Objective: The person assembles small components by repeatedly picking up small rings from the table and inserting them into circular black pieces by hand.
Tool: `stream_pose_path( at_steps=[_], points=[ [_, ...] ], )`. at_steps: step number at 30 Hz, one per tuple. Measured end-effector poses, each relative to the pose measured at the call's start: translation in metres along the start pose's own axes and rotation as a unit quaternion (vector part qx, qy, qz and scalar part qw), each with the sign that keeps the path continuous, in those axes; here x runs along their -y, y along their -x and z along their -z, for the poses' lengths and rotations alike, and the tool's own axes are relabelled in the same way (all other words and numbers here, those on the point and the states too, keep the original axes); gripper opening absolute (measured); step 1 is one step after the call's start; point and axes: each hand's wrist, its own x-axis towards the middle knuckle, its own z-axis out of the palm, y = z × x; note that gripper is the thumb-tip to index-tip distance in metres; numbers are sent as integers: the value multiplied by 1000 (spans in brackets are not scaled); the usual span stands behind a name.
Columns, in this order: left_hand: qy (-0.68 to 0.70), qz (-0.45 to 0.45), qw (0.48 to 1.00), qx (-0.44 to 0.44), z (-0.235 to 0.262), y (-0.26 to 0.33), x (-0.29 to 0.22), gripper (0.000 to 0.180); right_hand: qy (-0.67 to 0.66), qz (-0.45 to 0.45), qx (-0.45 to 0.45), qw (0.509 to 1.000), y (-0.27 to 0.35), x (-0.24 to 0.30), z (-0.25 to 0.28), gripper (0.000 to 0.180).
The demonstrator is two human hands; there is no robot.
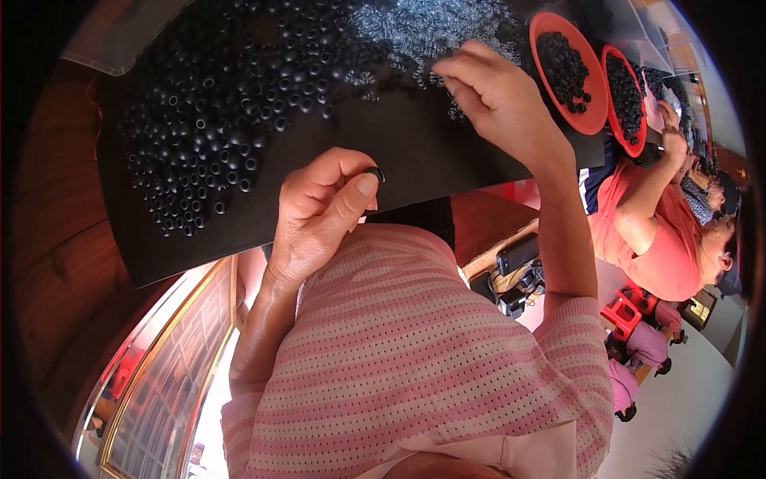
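My left hand (323, 203) is closed in front of my body, just past the near edge of the black table top (335, 152). Between its thumb and forefinger I pinch a small round black part (375, 172), mostly covered by the fingers. My right hand (499, 92) reaches over the table, its thumb and fingers drawn together beside a heap of small shiny metal springs (435, 32). Whatever those fingertips hold is too small to make out. Many hollow black caps (215, 128) lie spread across the left side, beside smaller black pieces toward the springs.
Two red bowls of black parts, a nearer bowl (591, 116) and a farther bowl (636, 147), stand to the right. A clear plastic bin (116, 40) is at the far left. Beyond the bowls, a person in a coral shirt (638, 231) works at the table.
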Motion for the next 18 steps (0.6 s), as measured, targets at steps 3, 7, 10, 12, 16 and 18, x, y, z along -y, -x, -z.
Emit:
stream_pose_path(
  at_steps=[3,7,10,12,16,18],
  points=[
    [-13,-17,1000,5,-1,0,2,14,7,2,-69,998,-6,-8,-1,16],
    [-17,-4,1000,4,-2,0,-2,11,74,-15,-59,995,-10,-9,-7,19],
    [-8,-5,1000,6,-2,1,-2,10,57,-6,-29,998,-8,-5,-3,21],
    [-12,-6,1000,3,-2,2,-2,10,29,-4,-27,999,-7,-4,-1,22],
    [-18,-4,1000,2,-2,1,-1,9,30,-10,-27,999,2,-7,-1,22],
    [-16,-4,1000,2,-2,0,-3,9,29,-5,-1,1000,4,-8,0,22]
  ],
)
